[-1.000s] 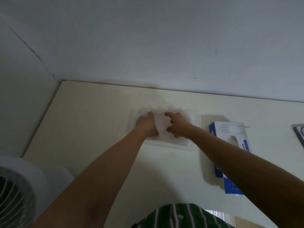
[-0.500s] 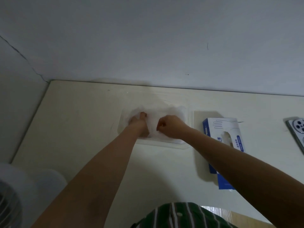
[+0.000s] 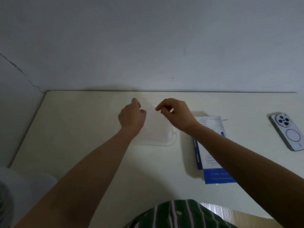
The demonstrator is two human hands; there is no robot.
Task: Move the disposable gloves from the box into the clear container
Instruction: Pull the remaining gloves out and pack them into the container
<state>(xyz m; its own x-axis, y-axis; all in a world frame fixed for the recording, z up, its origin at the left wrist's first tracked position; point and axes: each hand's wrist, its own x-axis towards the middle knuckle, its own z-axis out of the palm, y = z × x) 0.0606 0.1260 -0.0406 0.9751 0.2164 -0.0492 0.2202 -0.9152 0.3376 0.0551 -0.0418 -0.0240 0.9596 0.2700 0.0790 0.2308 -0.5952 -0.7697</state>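
Care with thin, clingy film is what this step calls for. The left hand (image 3: 131,116) and the right hand (image 3: 175,112) hover side by side, a little apart, above the far part of the clear container (image 3: 171,141). Both have their fingers curled with the thumb close to the fingertips, as if pinching. Whether a sheet of glove is stretched between them I cannot tell, since only a faint sheen shows there. A pale layer of gloves (image 3: 156,131) lies inside the container, and the blue and white box (image 3: 212,152) lies flat just to its right, partly under the right forearm. To do this well, I judge that anything held should be lowered flat and pressed down inside the rim so that no edge trails over it. The container may also need steadying, because it looks light. The worktop (image 3: 79,129) is a smooth cream slab pushed against a plain grey-white wall (image 3: 148,46), which has a thin crack at the left. A phone (image 3: 289,131) lies face down near the right edge, and a striped shirt (image 3: 177,214) shows at the bottom.
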